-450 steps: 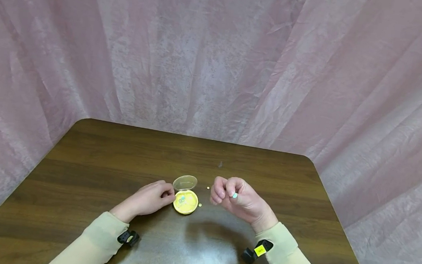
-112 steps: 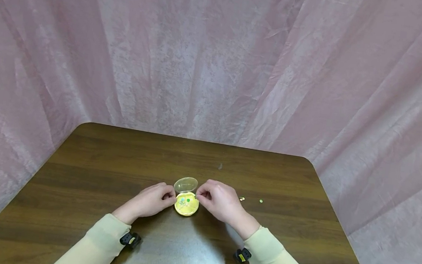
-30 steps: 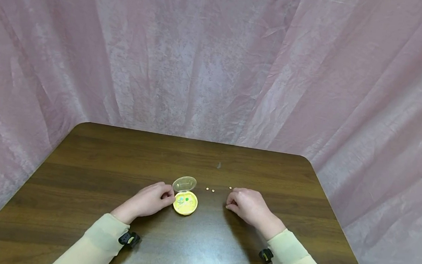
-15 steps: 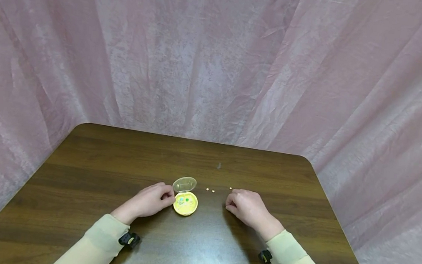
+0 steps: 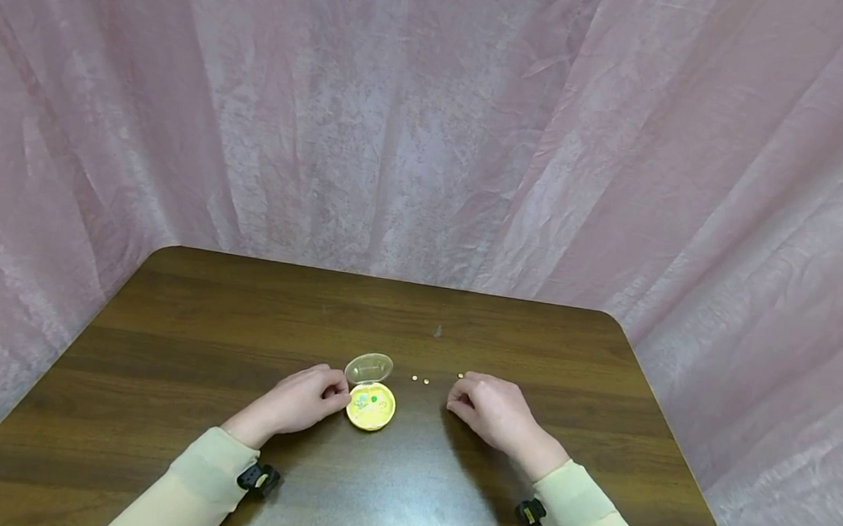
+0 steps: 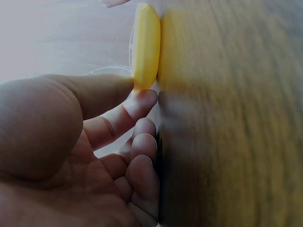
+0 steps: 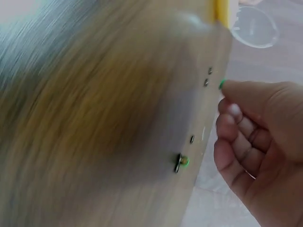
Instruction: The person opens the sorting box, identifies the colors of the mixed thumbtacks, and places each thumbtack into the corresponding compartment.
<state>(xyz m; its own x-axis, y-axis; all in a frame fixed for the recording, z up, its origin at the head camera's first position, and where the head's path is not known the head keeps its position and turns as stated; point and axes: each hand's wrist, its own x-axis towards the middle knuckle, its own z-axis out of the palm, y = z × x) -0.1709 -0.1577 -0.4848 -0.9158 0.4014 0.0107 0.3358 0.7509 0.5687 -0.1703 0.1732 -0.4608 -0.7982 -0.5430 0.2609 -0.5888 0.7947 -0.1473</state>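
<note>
My left hand (image 5: 300, 399) pinches the near-left rim of a round yellow case (image 5: 368, 425) between thumb and forefinger. The case lies on the table, its clear hinged lid (image 5: 369, 368) raised at the back. Inside it lie several tiny pieces, one green (image 5: 374, 398), others bluish. To the right, my right hand (image 5: 495, 407) is low over the table; in its wrist view, thumb and finger pinch a small green piece (image 7: 221, 84). From the head that piece is hidden.
Two tiny pale round pieces (image 5: 426, 382) lie between case and right hand, and another (image 5: 460, 376) beyond its knuckles. In the right wrist view, a small green-and-dark piece (image 7: 183, 161) lies below the right hand. A pink curtain (image 5: 403, 128) hangs behind the wooden table (image 5: 253, 298).
Since several seconds ago, the right hand has gone from the case's right rim out to the right. In the last half second it shifts slightly left. The left hand stays on the case.
</note>
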